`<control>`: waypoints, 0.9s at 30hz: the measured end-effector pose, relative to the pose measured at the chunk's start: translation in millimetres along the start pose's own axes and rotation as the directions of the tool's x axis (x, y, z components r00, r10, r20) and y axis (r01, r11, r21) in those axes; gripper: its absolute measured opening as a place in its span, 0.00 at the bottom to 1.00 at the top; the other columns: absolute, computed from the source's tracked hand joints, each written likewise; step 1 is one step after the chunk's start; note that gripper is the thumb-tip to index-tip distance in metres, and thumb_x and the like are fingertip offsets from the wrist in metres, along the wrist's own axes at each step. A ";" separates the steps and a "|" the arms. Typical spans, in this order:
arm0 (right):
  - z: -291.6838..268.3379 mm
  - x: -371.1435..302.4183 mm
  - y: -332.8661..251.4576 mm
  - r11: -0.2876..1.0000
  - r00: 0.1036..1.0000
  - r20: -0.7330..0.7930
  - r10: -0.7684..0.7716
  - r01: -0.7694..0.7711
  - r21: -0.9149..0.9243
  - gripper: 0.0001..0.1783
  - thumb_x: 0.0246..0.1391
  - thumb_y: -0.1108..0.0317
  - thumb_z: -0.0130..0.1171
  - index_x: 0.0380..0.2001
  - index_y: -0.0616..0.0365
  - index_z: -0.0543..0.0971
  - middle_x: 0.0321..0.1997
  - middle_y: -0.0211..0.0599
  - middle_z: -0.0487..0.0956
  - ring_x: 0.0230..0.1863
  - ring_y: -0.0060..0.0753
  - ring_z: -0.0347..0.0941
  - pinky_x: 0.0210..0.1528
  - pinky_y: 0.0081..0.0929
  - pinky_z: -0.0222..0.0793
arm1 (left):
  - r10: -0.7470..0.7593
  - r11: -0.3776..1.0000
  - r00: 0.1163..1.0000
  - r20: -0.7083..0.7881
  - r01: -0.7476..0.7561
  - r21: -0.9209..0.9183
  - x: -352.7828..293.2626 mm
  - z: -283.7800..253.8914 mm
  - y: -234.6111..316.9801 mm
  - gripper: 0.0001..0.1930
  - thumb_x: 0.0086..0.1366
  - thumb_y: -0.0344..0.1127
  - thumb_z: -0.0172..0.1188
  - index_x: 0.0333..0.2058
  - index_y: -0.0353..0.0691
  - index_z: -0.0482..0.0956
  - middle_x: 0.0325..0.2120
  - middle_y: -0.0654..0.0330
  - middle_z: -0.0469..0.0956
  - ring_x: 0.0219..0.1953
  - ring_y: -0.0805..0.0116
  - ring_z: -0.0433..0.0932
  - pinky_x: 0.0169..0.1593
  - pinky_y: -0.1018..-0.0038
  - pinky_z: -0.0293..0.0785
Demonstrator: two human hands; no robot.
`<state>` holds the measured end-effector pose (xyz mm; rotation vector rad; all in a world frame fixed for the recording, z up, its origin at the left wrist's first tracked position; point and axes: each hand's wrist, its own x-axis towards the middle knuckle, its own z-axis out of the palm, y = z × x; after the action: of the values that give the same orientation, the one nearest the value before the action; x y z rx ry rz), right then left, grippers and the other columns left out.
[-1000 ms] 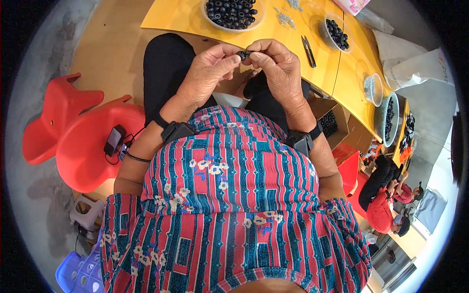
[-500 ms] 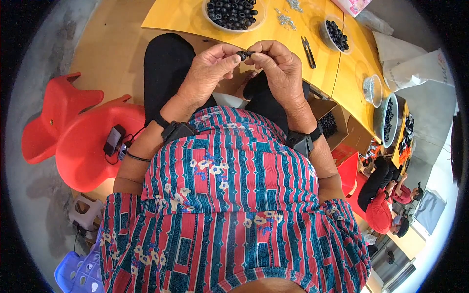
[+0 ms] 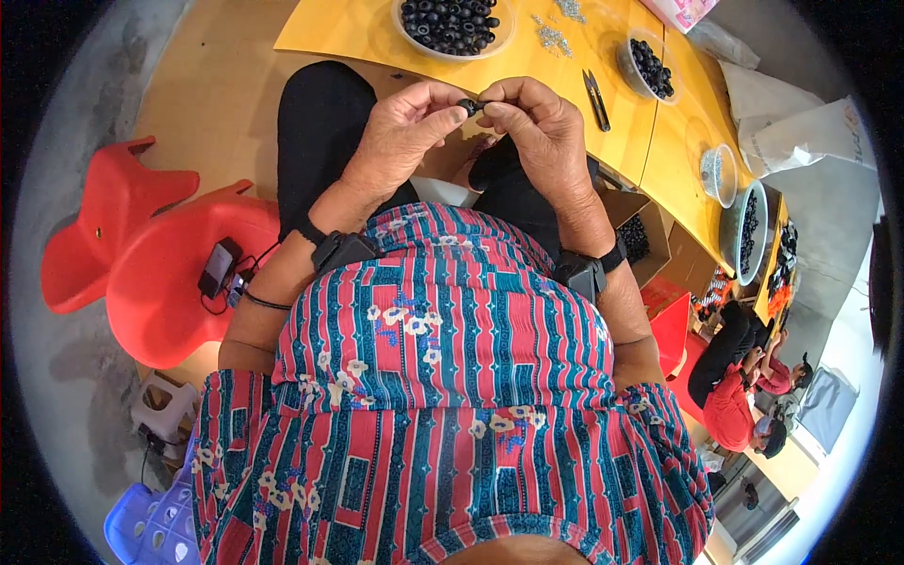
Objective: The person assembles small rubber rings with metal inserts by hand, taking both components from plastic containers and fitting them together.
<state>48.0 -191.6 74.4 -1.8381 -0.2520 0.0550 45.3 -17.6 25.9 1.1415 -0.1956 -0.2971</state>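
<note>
Black round piece [image 3: 467, 106] is being pinched in left hand [image 3: 405, 132]; dark tip [image 3: 481, 104] at its right is being pinched in right hand [image 3: 539, 132]. Both are being held nearer than clear bowl [image 3: 507, 36]. Ideally, left grip is being kept firm, parts aligned.

- Table [image 3: 556, 99]: smooth, wood-look, semi-gloss
- Bowl [image 3: 506, 40]: clear plastic, glossy
- Held piece [image 3: 470, 107]: plastic-looking, smooth
- Chair [image 3: 155, 301]: smooth plastic
- Shirt [image 3: 471, 358]: crinkled cloth, matt
- Carton [image 3: 689, 264]: matt cardboard

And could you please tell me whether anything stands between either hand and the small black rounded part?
Nothing visible does: the left hand pinches the small black rounded part, and the right hand pinches its right end.
</note>
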 end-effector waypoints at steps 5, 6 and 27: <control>-2.7 2.1 0.2 0.992 0.999 0.027 -0.034 0.037 -0.122 0.05 0.49 0.74 0.57 0.31 0.64 0.77 0.25 0.32 0.78 0.28 0.16 0.71 0.32 0.16 0.69 | 0.105 0.990 0.994 0.018 -0.107 0.089 1.7 -1.7 -3.5 0.11 0.61 0.33 0.57 0.41 0.34 0.74 0.28 0.68 0.72 0.29 0.83 0.68 0.32 0.86 0.67; -2.6 1.8 -0.6 0.992 0.999 0.028 -0.035 0.039 -0.123 0.05 0.49 0.74 0.57 0.31 0.64 0.77 0.25 0.32 0.78 0.28 0.16 0.71 0.32 0.16 0.69 | 0.107 0.990 0.994 0.017 -0.108 0.090 1.8 -1.9 -3.7 0.11 0.61 0.33 0.57 0.41 0.34 0.74 0.28 0.68 0.72 0.29 0.83 0.68 0.32 0.86 0.67; -2.4 2.5 -0.2 0.996 1.000 0.011 0.001 0.000 -0.085 0.06 0.49 0.73 0.57 0.30 0.64 0.77 0.25 0.30 0.78 0.27 0.16 0.71 0.31 0.16 0.69 | 0.095 0.980 0.995 0.029 -0.099 0.173 4.0 -4.3 -6.4 0.12 0.60 0.32 0.58 0.42 0.34 0.74 0.32 0.67 0.73 0.32 0.83 0.69 0.34 0.86 0.66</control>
<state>50.8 -193.3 75.4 -1.9233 -0.2647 0.0558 49.5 -17.6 18.4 1.2977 -0.2992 -0.2080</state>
